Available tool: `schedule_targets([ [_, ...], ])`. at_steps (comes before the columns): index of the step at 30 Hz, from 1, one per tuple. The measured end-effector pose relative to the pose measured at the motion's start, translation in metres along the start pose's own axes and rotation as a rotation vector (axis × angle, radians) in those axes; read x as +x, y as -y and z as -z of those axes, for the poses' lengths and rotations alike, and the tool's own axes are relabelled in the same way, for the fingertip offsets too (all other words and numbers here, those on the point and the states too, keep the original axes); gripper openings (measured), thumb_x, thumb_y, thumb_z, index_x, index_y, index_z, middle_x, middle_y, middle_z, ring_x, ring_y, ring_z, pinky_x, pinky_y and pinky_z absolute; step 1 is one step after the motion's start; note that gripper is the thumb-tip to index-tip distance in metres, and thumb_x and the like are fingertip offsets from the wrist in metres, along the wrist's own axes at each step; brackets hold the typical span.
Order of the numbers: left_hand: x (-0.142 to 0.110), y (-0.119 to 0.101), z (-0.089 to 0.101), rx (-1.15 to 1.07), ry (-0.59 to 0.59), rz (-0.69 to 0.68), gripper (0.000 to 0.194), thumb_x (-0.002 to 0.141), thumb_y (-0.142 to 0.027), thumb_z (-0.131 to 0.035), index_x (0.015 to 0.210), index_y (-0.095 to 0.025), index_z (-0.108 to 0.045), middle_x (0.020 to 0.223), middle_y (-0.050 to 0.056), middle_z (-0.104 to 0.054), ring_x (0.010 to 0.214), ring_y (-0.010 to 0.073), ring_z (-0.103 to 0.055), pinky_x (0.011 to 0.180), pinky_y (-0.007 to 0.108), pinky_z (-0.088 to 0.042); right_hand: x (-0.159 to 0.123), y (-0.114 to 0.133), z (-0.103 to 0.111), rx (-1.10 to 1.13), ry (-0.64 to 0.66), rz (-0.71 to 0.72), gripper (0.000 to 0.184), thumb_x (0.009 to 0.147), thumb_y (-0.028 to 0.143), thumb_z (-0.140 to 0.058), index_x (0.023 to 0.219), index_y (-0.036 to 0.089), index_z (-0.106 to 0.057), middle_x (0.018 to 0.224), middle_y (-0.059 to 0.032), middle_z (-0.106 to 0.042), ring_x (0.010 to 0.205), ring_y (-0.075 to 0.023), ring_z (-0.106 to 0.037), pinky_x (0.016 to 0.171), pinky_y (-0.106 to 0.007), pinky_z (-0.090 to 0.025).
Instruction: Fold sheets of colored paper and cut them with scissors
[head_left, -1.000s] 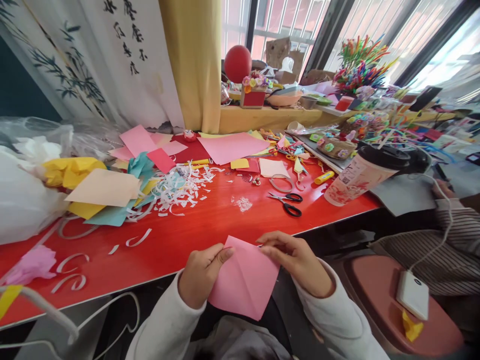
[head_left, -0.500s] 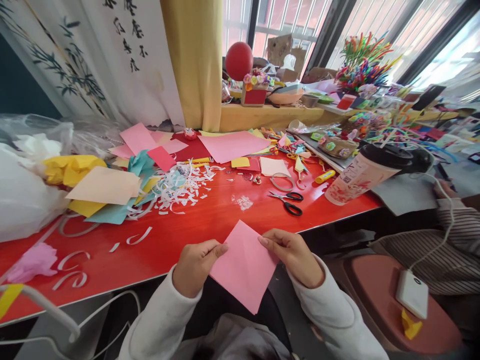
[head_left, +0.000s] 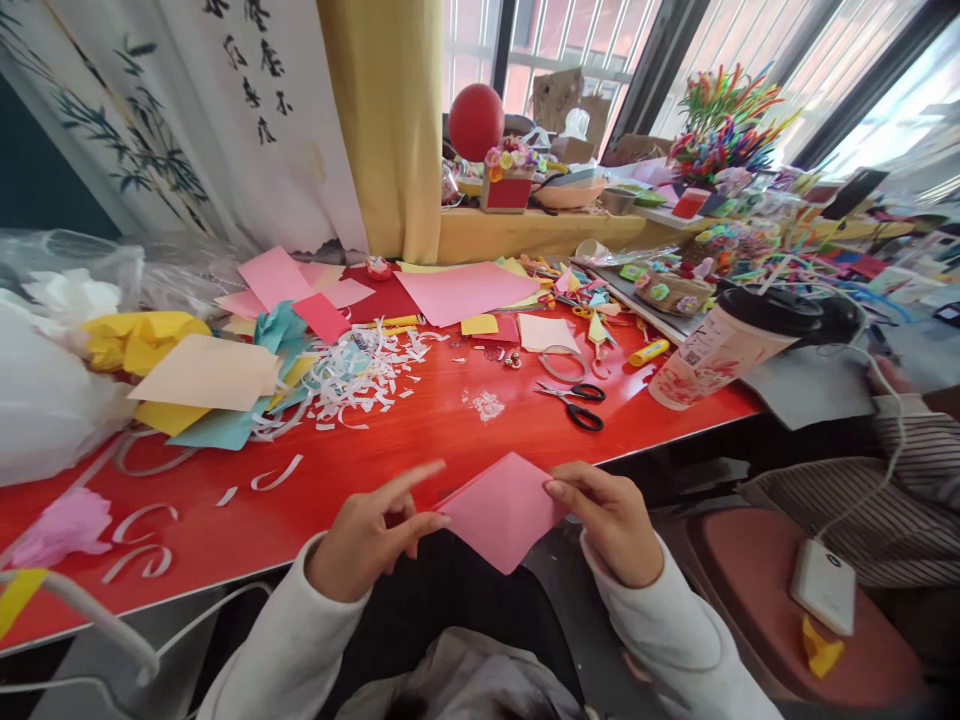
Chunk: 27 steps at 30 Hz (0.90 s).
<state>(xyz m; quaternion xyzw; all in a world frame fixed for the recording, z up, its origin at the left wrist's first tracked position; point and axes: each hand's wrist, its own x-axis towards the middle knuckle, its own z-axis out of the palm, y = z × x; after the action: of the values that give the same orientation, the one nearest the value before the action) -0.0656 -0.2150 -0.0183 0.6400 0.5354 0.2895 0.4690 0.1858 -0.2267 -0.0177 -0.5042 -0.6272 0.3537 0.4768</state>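
Note:
A square of pink paper (head_left: 506, 515) is held in the air at the table's front edge, one corner toward me and a crease down its middle. My right hand (head_left: 611, 515) pinches its right corner between thumb and fingers. At the left corner, the thumb of my left hand (head_left: 375, 530) presses on the paper; its index finger points out, blurred, above the corner. Beyond the paper, black-handled scissors (head_left: 581, 405) lie on the red table (head_left: 420, 440) beside a small pile of white bits (head_left: 487, 405).
Shredded white paper strips (head_left: 367, 375) and coloured sheets (head_left: 206, 372) cover the table's left side. A tilted-looking drink cup (head_left: 724, 350) stands at the right, near a glue stick (head_left: 649, 352). Another person's striped sleeve (head_left: 911, 440) is at far right, by a stool (head_left: 757, 600) bearing a white power bank (head_left: 825, 588).
The pink paper has tipped and looks shorter from front to back. My left hand has shifted left and its index finger has lifted outward. My right hand has moved slightly right.

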Motion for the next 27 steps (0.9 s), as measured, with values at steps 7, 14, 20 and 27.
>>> schedule_targets([
  [7,-0.014,-0.007,-0.004,0.569,-0.485,-0.623,0.019,0.086,-0.019,-0.047,0.075,-0.016,-0.061,0.056,-0.003,-0.061,0.049,0.0061,-0.057,0.049,0.015,-0.04,-0.002,0.008,0.005,0.01,0.032,-0.059,0.022,0.08,0.037,-0.059,0.094,0.023,-0.066,0.092,-0.0039,-0.069,0.085,-0.0176,-0.063,0.076,-0.026,-0.049],
  [14,-0.011,-0.002,-0.01,0.998,-0.807,-0.997,0.039,0.081,-0.001,-0.048,0.119,-0.008,-0.054,0.093,0.011,-0.069,0.085,0.0162,-0.065,0.083,0.025,-0.046,-0.011,-0.007,-0.006,0.444,0.294,-0.242,0.079,0.077,0.065,-0.043,0.14,0.023,-0.021,0.111,-0.0137,-0.06,0.081,-0.0202,-0.065,0.069,-0.036,-0.055],
  [20,-0.012,0.011,-0.044,0.764,-0.696,-0.828,0.057,0.08,-0.002,-0.052,0.134,-0.011,-0.037,0.107,0.011,-0.065,0.097,0.019,-0.062,0.087,0.027,-0.047,-0.012,-0.011,-0.044,0.036,-0.016,-0.06,0.099,0.069,0.036,-0.07,0.142,0.029,-0.003,0.139,-0.0137,-0.032,0.109,-0.0237,-0.051,0.081,-0.038,-0.052],
  [27,-0.021,0.003,-0.053,0.327,-0.541,-0.695,0.029,0.081,-0.003,-0.049,0.105,-0.015,-0.059,0.094,0.005,-0.067,0.088,0.0125,-0.062,0.081,0.021,-0.049,-0.02,-0.008,-0.058,-0.228,0.105,0.132,0.049,0.082,0.018,-0.054,0.13,0.028,-0.045,0.124,-0.0058,-0.055,0.114,-0.021,-0.051,0.099,-0.038,-0.04],
])
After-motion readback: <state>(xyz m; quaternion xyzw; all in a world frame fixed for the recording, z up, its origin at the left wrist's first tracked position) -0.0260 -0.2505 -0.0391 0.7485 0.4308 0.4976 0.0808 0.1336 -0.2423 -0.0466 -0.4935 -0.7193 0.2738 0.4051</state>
